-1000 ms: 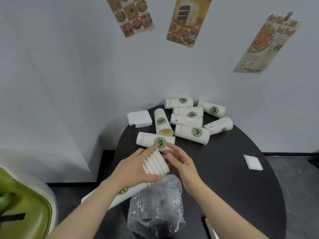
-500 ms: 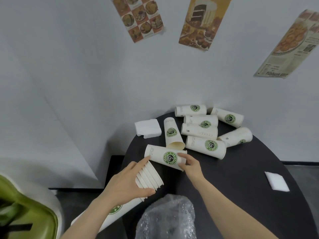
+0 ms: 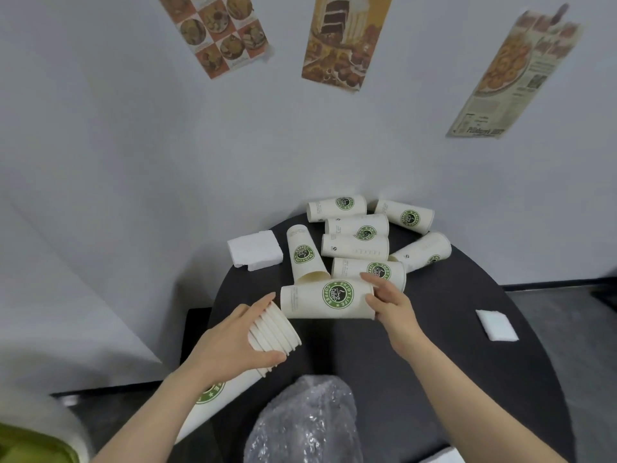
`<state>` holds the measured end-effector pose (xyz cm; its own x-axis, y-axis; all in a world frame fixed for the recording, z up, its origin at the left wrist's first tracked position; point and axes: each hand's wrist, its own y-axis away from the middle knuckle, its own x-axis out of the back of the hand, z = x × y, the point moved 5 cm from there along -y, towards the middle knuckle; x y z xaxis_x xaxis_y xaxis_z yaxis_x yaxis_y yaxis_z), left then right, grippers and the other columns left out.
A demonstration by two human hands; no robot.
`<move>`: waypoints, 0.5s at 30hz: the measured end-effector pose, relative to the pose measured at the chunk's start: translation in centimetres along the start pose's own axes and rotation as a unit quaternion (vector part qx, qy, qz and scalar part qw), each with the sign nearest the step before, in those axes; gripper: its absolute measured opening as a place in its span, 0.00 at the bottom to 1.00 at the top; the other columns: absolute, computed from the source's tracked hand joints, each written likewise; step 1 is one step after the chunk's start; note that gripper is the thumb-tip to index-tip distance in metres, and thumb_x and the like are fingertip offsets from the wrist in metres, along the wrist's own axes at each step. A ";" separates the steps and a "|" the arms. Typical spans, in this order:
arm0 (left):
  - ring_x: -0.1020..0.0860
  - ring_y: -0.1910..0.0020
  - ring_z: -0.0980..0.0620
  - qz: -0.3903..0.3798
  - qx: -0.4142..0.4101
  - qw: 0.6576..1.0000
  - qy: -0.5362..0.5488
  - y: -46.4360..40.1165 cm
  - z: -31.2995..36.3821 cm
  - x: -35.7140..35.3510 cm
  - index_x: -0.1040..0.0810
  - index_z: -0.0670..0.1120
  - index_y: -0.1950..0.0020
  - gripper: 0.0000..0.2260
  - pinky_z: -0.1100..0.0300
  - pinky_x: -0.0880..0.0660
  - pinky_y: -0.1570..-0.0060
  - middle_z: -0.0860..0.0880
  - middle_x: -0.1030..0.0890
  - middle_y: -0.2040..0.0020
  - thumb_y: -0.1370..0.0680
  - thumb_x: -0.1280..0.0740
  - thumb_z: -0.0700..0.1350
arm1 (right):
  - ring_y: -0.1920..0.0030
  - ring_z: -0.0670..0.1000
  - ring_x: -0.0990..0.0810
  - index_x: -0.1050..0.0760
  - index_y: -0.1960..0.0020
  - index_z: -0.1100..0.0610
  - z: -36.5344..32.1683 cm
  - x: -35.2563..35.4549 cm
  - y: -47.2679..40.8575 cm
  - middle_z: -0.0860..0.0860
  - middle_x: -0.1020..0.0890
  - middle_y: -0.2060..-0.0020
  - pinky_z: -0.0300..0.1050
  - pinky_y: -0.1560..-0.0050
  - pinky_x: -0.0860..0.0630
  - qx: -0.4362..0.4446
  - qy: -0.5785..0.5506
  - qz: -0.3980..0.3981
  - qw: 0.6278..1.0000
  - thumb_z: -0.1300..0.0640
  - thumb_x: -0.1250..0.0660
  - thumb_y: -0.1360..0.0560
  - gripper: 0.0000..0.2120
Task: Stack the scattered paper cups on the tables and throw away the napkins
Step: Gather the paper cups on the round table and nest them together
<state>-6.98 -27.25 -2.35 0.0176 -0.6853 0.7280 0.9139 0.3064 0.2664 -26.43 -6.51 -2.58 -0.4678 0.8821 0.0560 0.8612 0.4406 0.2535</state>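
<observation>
My left hand (image 3: 230, 345) grips a nested stack of white paper cups (image 3: 275, 335) with its rims pointing to the upper right. My right hand (image 3: 389, 304) holds the rim end of a single cup (image 3: 325, 301) lying on its side just beyond the stack. Behind it several more cups (image 3: 360, 242) with green logos lie scattered at the back of the black round table (image 3: 467, 362). A thick white napkin pile (image 3: 255, 250) sits at the table's back left edge. A smaller napkin (image 3: 497, 325) lies to the right.
A clear crumpled plastic bag (image 3: 307, 422) sits at the table's near edge between my arms. The table stands against a white wall with posters. A green chair (image 3: 33, 446) is at the lower left. Another white piece (image 3: 440, 457) peeks in at the bottom edge.
My right hand moved away from the stack and took hold of the nearest lying cup. The view shifted, so the table sits lower and to the right.
</observation>
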 end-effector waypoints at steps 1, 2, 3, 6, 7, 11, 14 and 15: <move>0.29 0.45 0.61 -0.001 -0.002 1.000 0.001 -0.2 0.2 0.0 0.54 0.68 0.26 0.44 0.64 0.30 0.49 0.64 0.33 0.42 0.33 0.30 0.67 | 0.42 0.53 0.21 0.20 0.42 0.50 -0.4 0.5 0.3 0.53 0.17 0.45 0.54 0.38 0.27 0.003 -0.006 0.000 1.000 0.70 0.38 0.24 0.19; 0.29 0.45 0.61 -0.002 -0.004 1.000 0.001 -0.4 0.4 -0.1 0.54 0.68 0.25 0.44 0.64 0.29 0.48 0.63 0.33 0.42 0.33 0.30 0.67 | 0.42 0.54 0.21 0.21 0.42 0.51 -0.7 0.9 0.5 0.54 0.17 0.46 0.54 0.39 0.27 0.006 -0.011 0.001 1.000 0.70 0.38 0.24 0.19; 0.29 0.45 0.61 -0.002 -0.006 1.000 0.001 -0.6 0.5 -0.1 0.54 0.68 0.25 0.44 0.63 0.29 0.48 0.63 0.33 0.42 0.33 0.30 0.67 | 0.42 0.55 0.21 0.21 0.41 0.51 -1.0 1.2 0.7 0.54 0.17 0.45 0.55 0.41 0.27 0.012 -0.012 -0.001 1.000 0.70 0.38 0.23 0.19; 0.29 0.44 0.61 -0.001 -0.011 1.000 0.003 -1.0 1.0 -0.3 0.54 0.68 0.25 0.44 0.61 0.28 0.46 0.62 0.33 0.42 0.33 0.30 0.66 | 0.44 0.57 0.21 0.21 0.40 0.50 -1.5 1.8 1.2 0.57 0.17 0.45 0.54 0.45 0.29 0.028 -0.011 -0.018 0.999 0.68 0.37 0.23 0.18; 0.29 0.44 0.60 -0.003 -0.012 1.000 0.002 -1.2 1.1 -0.4 0.54 0.67 0.25 0.44 0.60 0.27 0.46 0.62 0.33 0.41 0.33 0.30 0.66 | 0.44 0.56 0.21 0.22 0.40 0.50 -1.7 1.9 1.3 0.57 0.18 0.45 0.53 0.46 0.28 0.031 -0.013 -0.022 0.999 0.67 0.37 0.23 0.17; 0.28 0.44 0.60 -0.008 -0.022 1.000 -0.002 -1.5 1.4 -0.5 0.54 0.67 0.25 0.45 0.59 0.27 0.46 0.62 0.33 0.41 0.34 0.30 0.67 | 0.45 0.56 0.21 0.21 0.40 0.50 -2.3 1.6 1.8 0.60 0.18 0.45 0.52 0.46 0.29 0.040 -0.019 -0.039 0.998 0.61 0.33 0.26 0.16; 0.28 0.45 0.59 -0.008 -0.027 1.000 -0.007 -1.6 1.5 -0.4 0.54 0.67 0.25 0.44 0.62 0.28 0.49 0.61 0.33 0.41 0.33 0.30 0.66 | 0.46 0.56 0.22 0.21 0.41 0.49 -2.2 0.9 1.8 0.63 0.19 0.46 0.53 0.44 0.30 0.039 -0.020 -0.058 0.997 0.62 0.33 0.26 0.15; 0.28 0.46 0.59 -0.008 -0.029 1.000 -0.008 -1.6 1.6 -0.4 0.54 0.67 0.25 0.44 0.62 0.29 0.51 0.61 0.33 0.42 0.33 0.30 0.66 | 0.47 0.56 0.22 0.21 0.41 0.49 -2.1 0.6 1.8 0.63 0.19 0.46 0.54 0.44 0.29 0.040 -0.022 -0.065 0.997 0.63 0.33 0.25 0.15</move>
<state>-9.07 -26.37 -2.08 -0.0028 -0.6784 0.7347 0.9359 0.2570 0.2409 -25.59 -5.50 -0.03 -0.5685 0.8225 -0.0147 0.8081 0.5617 0.1776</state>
